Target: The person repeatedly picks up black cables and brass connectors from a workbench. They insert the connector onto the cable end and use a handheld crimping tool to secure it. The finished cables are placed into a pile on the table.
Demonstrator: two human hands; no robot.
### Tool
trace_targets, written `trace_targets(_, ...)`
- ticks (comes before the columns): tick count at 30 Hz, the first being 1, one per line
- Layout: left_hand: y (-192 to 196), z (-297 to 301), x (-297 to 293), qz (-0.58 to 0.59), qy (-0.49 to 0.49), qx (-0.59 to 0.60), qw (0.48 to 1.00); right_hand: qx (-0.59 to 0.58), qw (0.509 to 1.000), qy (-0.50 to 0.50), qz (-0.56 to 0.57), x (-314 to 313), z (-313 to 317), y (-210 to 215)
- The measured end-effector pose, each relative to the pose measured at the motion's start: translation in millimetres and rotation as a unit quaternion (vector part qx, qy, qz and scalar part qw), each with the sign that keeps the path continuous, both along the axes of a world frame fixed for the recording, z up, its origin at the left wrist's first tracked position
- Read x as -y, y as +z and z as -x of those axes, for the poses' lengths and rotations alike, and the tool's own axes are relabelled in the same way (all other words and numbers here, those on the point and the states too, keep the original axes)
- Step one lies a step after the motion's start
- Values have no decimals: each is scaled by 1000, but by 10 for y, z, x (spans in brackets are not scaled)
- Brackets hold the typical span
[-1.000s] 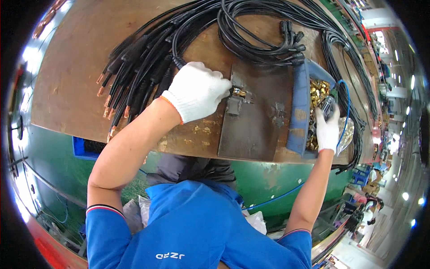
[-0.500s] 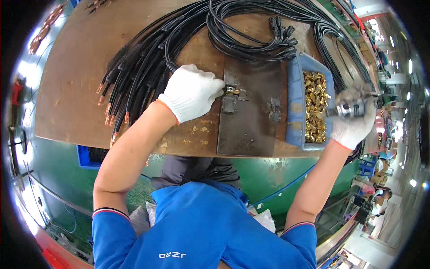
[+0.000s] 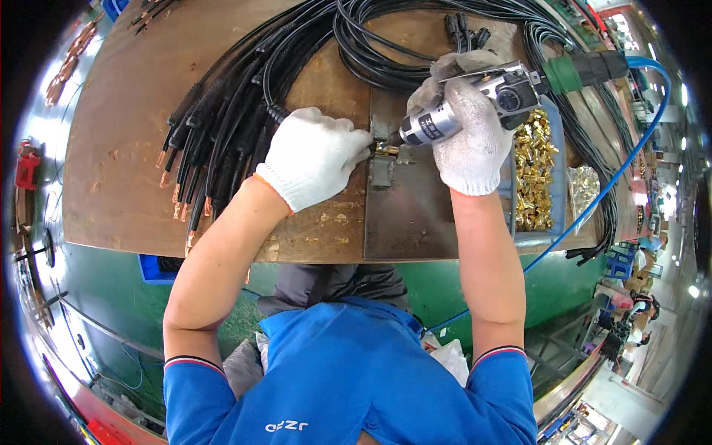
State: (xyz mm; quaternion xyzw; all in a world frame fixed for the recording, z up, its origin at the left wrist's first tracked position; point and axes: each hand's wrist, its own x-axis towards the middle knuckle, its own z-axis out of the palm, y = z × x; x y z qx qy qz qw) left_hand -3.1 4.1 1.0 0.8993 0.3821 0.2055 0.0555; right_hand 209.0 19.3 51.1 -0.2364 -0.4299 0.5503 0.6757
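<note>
Action centred on the dark plate (image 3: 411,215) at the near edge of the desk (image 3: 148,133), where a small gold-coloured fitting (image 3: 386,150) sat toward the plate's left side. On the left was the left hand (image 3: 315,157), gloved in white, its grip closed around a black cable (image 3: 276,111), fingertips right beside the fitting. And on the right, the right hand (image 3: 475,141), its grip clamped on a silver power tool (image 3: 436,124), a blue hose (image 3: 638,150) curving off its tail! The tool's nose pointed left, straight at the fitting; whether the tip actually touched was too small to tell. By all appearances this was a fastening step, with the cable end held at the fitting and the tool lined up on it. What the next move called for, it seemed, was a steady left hand and a well-aligned tip, since a slip could have skated off so small a piece. Right of the plate stood the blue bin (image 3: 540,238), loaded with loose gold-coloured pieces (image 3: 535,170); to the left a thick cable bundle (image 3: 215,141) fanned out, its ends toward the near side, and on the far side lay a cable coil (image 3: 356,63).
</note>
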Motion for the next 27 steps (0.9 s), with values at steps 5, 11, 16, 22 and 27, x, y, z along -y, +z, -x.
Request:
trace_targets(5, -46, 6, 5, 3, 2, 6, 1000, 147, 984, 93, -43, -38, -64, 68)
trace_targets(11, -9, 6, -9, -17, -6, 9, 1000, 254, 912, 302, -108, -245, -96, 189)
trace_targets(16, -79, -7, -23, -17, -7, 38, 999, 239, 955, 161, -69, -89, 20, 124)
trace_targets(22, -69, -7, -12, -30, -7, 1, 1000, 261, 956, 56, -118, -30, 123, -45)
trace_targets(27, -100, 0, -14, -17, -2, -15, 1000, 301, 949, 27, -93, -7, 142, -39)
